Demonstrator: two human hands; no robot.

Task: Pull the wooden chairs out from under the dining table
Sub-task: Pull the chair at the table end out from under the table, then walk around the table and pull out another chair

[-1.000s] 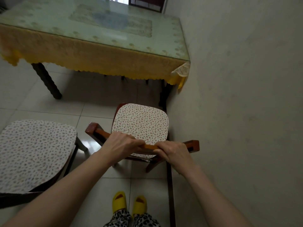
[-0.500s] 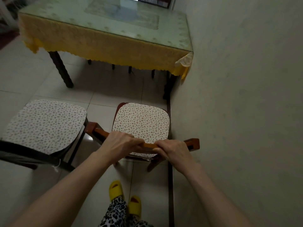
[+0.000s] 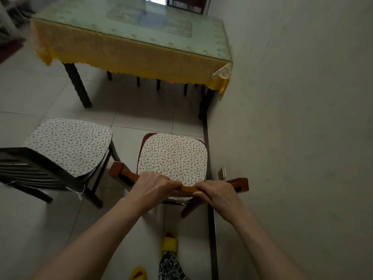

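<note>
A reddish wooden chair [image 3: 121, 171] with a speckled white cushion stands on the tiles in front of me, well away from the dining table [image 3: 129, 51]. My left hand [image 3: 151, 187] and my right hand [image 3: 217, 194] both grip the top rail of its backrest. To its left a dark wooden chair [image 3: 30, 170] with the same kind of cushion also stands out from the table. The table has a glass top and a yellow cloth. Legs of further chairs show under its far side.
A plain wall [image 3: 292, 118] runs close along the right side, with a dark skirting strip [image 3: 211, 219] at the floor. My feet in yellow slippers [image 3: 169, 242] are just behind the chair. Open tiled floor [image 3: 141, 110] lies between the chairs and the table.
Both hands kept their grip on the backrest. The view has drawn back from the table, and the reddish chair has come back with me; the dark chair now shows more fully at left.
</note>
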